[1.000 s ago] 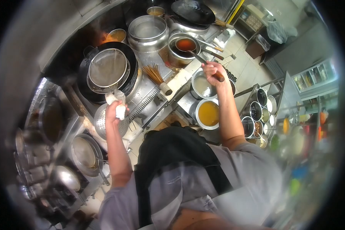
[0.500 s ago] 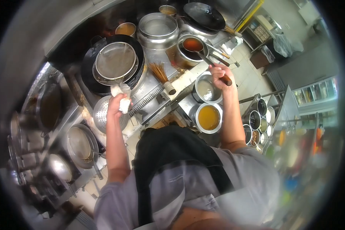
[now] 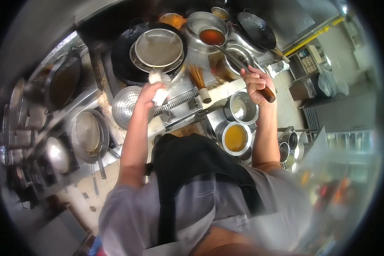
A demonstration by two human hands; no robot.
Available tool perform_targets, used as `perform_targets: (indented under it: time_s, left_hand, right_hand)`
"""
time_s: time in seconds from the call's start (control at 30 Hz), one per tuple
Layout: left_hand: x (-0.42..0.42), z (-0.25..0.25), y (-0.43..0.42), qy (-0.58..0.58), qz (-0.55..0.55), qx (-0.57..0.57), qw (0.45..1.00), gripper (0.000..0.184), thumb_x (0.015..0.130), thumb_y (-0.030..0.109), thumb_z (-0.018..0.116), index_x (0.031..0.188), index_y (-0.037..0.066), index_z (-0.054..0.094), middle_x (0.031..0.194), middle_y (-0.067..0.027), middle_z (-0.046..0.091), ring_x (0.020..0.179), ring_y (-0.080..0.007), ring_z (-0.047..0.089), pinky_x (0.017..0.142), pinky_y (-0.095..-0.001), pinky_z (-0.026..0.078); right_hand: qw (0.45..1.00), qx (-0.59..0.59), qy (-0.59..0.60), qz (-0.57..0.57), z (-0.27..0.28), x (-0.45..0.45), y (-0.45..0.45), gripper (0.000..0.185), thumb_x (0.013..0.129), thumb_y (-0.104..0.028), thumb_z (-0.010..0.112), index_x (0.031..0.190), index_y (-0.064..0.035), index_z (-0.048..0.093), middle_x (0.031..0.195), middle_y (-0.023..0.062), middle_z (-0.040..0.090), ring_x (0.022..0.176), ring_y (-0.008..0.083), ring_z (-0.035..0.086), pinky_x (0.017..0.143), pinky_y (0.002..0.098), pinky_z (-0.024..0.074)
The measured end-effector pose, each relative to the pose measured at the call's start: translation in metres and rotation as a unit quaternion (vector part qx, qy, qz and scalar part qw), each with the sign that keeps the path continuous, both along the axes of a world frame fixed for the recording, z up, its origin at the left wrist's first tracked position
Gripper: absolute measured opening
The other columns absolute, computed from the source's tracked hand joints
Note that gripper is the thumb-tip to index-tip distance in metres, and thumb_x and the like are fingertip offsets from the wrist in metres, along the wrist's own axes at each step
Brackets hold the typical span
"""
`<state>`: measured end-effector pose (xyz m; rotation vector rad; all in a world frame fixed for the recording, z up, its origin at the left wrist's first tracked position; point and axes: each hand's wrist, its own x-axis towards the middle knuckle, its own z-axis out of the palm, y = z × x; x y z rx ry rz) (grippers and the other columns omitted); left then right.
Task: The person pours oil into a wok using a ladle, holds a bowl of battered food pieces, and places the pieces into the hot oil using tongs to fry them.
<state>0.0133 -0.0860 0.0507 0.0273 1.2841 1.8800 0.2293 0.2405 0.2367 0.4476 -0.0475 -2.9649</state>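
Observation:
My left hand [image 3: 149,94] is closed around a white cloth [image 3: 161,94] at the handle end of a round mesh strainer [image 3: 159,48]. The strainer lies over a large black wok [image 3: 121,55], with another round rim beneath it. My right hand [image 3: 259,84] grips the brown-ended handle of a ladle [image 3: 212,36]. Reddish-brown liquid fills the ladle's bowl, which is over a wide metal pot [image 3: 195,20], near its front rim. Below the strainer is a perforated metal bowl [image 3: 126,106].
A bamboo brush [image 3: 197,79] stands between my hands. Near my right forearm are a pot of yellow liquid [image 3: 235,138] and a pot of cloudy liquid [image 3: 242,107]. Another wok [image 3: 257,30] is at the back right. Pans and a strainer [image 3: 86,131] are at the left.
The ladle of reddish liquid has moved from over the smaller pot leftward to over the wide metal pot. The view has shifted, and my left hand still holds the cloth at the strainer.

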Motion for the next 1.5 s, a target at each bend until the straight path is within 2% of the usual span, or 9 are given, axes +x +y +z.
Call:
perform_targets:
  time_s: [0.23, 0.4, 0.6, 0.67, 0.83, 0.9, 0.97, 1.23, 1.5]
  left_hand:
    - [-0.009, 0.009, 0.008, -0.006, 0.002, 0.005, 1.000, 0.014, 0.084, 0.009, 0.068, 0.088, -0.004, 0.065, 0.077, -0.0146, 0.067, 0.062, -0.0261, 0.068, 0.056, -0.0434, 0.061]
    - [-0.019, 0.001, 0.009, -0.015, 0.007, 0.012, 1.000, 0.015, 0.084, 0.008, 0.067, 0.088, -0.006, 0.066, 0.078, -0.0155, 0.067, 0.063, -0.0268, 0.068, 0.056, -0.0439, 0.061]
    - [-0.025, -0.008, 0.005, -0.034, 0.008, -0.021, 0.999, 0.013, 0.085, 0.007, 0.066, 0.088, -0.005, 0.066, 0.079, -0.0152, 0.067, 0.063, -0.0266, 0.068, 0.056, -0.0450, 0.062]
    - [-0.024, -0.014, 0.003, -0.041, 0.011, -0.010, 0.999, 0.014, 0.085, 0.008, 0.066, 0.091, -0.005, 0.065, 0.079, -0.0143, 0.066, 0.065, -0.0259, 0.068, 0.058, -0.0452, 0.062]
    - [-0.023, -0.016, 0.004, -0.034, 0.014, -0.015, 0.999, 0.016, 0.086, 0.008, 0.066, 0.097, -0.003, 0.063, 0.082, -0.0122, 0.065, 0.068, -0.0242, 0.066, 0.061, -0.0452, 0.063]
    - [-0.027, -0.027, 0.004, -0.044, 0.018, 0.008, 0.999, 0.017, 0.086, 0.009, 0.067, 0.098, -0.003, 0.062, 0.081, -0.0118, 0.065, 0.067, -0.0244, 0.066, 0.060, -0.0449, 0.063]
    - [-0.031, -0.027, 0.001, -0.058, -0.010, -0.011, 0.998, 0.020, 0.086, 0.010, 0.067, 0.100, -0.003, 0.061, 0.080, -0.0129, 0.066, 0.066, -0.0252, 0.067, 0.060, -0.0439, 0.062]
    - [-0.023, -0.013, -0.005, -0.054, -0.029, -0.030, 0.998, 0.021, 0.086, 0.011, 0.065, 0.099, -0.006, 0.061, 0.081, -0.0155, 0.065, 0.068, -0.0282, 0.066, 0.061, -0.0422, 0.059]
    - [-0.022, -0.016, -0.007, -0.046, -0.029, -0.033, 0.998, 0.021, 0.085, 0.011, 0.063, 0.097, -0.006, 0.058, 0.079, -0.0153, 0.063, 0.067, -0.0288, 0.066, 0.061, -0.0418, 0.059]
  right_hand:
    - [0.994, 0.028, 0.001, 0.104, -0.019, -0.064, -0.051, 0.031, 0.105, -0.017, 0.045, 0.106, 0.0134, 0.049, 0.068, 0.0020, 0.050, 0.045, 0.0083, 0.049, 0.039, 0.0221, 0.0446]
    - [0.942, 0.295, -0.064, 0.149, -0.054, -0.097, -0.098, 0.025, 0.103, -0.020, 0.053, 0.094, 0.0034, 0.054, 0.063, -0.0020, 0.046, 0.044, 0.0059, 0.044, 0.039, 0.0230, 0.0385]
    - [0.610, 0.774, -0.106, 0.135, -0.113, -0.089, -0.132, 0.036, 0.097, -0.029, 0.062, 0.086, 0.0056, 0.061, 0.063, 0.0109, 0.061, 0.051, 0.0215, 0.060, 0.049, 0.0386, 0.0488]
    - [0.332, 0.942, -0.031, 0.027, -0.129, -0.076, -0.126, 0.041, 0.095, -0.032, 0.065, 0.087, 0.0089, 0.061, 0.067, 0.0218, 0.064, 0.056, 0.0322, 0.064, 0.057, 0.0437, 0.0520]
    - [0.429, 0.899, -0.087, 0.008, -0.110, -0.029, -0.098, 0.035, 0.096, -0.031, 0.064, 0.091, 0.0044, 0.063, 0.064, 0.0177, 0.062, 0.049, 0.0296, 0.059, 0.052, 0.0426, 0.0502]
    - [0.708, 0.694, -0.128, 0.021, -0.094, -0.005, -0.083, 0.032, 0.099, -0.032, 0.062, 0.094, -0.0005, 0.063, 0.058, 0.0044, 0.055, 0.042, 0.0152, 0.050, 0.041, 0.0341, 0.0443]
    - [0.750, 0.646, -0.141, -0.022, -0.084, 0.019, -0.066, 0.029, 0.102, -0.031, 0.057, 0.098, -0.0030, 0.060, 0.059, -0.0023, 0.047, 0.040, 0.0069, 0.041, 0.035, 0.0275, 0.0382]
    - [0.685, 0.671, -0.277, -0.063, -0.112, 0.080, 0.025, 0.032, 0.101, -0.031, 0.058, 0.093, 0.0002, 0.059, 0.060, -0.0017, 0.046, 0.041, 0.0087, 0.043, 0.036, 0.0277, 0.0370]
    - [0.485, 0.796, -0.362, 0.030, -0.180, 0.062, 0.076, 0.041, 0.099, -0.032, 0.060, 0.081, 0.0054, 0.058, 0.065, 0.0108, 0.059, 0.049, 0.0209, 0.061, 0.044, 0.0354, 0.0481]
